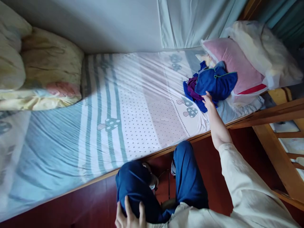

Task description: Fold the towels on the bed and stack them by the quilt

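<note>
Our right hand (208, 100) touches the near side of the blue clothes heap (215, 83) at the right end of the bed (133, 104); we cannot tell whether its fingers grip. Our left hand (130, 217) lies spread on a knee (135, 183), well apart.

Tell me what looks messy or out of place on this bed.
One thing: a crumpled heap of blue and purple clothes lies unfolded against the pink pillow, with the right hand on its near edge. The sheet beside it lies smooth.
</note>
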The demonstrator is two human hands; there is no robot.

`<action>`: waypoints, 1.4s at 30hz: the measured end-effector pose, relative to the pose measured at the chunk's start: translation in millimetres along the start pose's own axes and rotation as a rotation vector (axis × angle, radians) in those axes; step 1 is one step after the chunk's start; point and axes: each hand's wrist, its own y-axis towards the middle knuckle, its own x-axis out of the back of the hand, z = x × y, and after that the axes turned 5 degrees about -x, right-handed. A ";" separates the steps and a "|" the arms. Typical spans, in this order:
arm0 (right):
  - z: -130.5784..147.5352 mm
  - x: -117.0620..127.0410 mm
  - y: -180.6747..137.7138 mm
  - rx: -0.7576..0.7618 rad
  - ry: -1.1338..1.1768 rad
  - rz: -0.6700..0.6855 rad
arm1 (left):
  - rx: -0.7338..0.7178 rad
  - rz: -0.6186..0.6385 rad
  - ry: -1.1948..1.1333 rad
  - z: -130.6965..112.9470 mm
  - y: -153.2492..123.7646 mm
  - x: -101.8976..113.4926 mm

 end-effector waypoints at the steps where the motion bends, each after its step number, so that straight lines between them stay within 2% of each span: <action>1: -1.6 -1.5 8.0 -0.005 0.008 -0.008 | 0.016 -0.005 -0.004 -5.5 1.1 3.3; 5: -0.3 -1.7 16.6 -0.004 0.039 -0.051 | 0.067 -0.003 -0.011 -23.4 1.3 13.1; 9: 23.1 6.7 -14.3 0.176 0.048 0.031 | 0.062 0.006 -0.026 -28.2 2.5 17.3; 12: 51.5 20.0 -69.1 0.372 0.053 0.144 | 0.039 0.001 -0.050 -24.6 2.8 17.3; 15: 78.1 37.1 -144.9 0.533 0.050 0.254 | 0.005 -0.027 -0.089 -20.5 2.2 18.1; 18: 95.3 51.5 -224.9 0.659 0.049 0.364 | -0.130 -0.105 -0.172 -29.1 4.0 25.4; 21: 103.7 58.5 -297.9 0.750 0.029 0.455 | -0.371 -0.197 -0.325 -64.5 8.6 43.2; 24: 106.5 59.1 -362.7 0.819 -0.006 0.498 | -0.629 -0.284 -0.461 -122.2 14.1 70.3; 26: 106.0 58.1 -400.5 0.853 -0.007 0.539 | -0.746 -0.413 -0.462 -160.0 18.9 91.7; 28: 104.1 57.3 -431.7 0.868 -0.002 0.598 | -0.851 -0.563 -0.433 -187.5 26.0 114.9; 31: 100.1 57.0 -462.4 0.854 -0.011 0.677 | -0.977 -0.689 -0.355 -203.0 39.8 150.9; 35: 92.7 56.3 -479.8 0.847 -0.009 0.680 | -1.198 -0.646 -0.232 -199.3 47.5 185.1; 37: 88.1 55.4 -486.3 0.851 -0.003 0.665 | -1.259 -0.611 -0.176 -200.5 41.6 188.4; 42: 79.9 57.4 -504.6 0.871 0.044 0.722 | -1.208 -0.625 -0.167 -212.8 27.5 173.3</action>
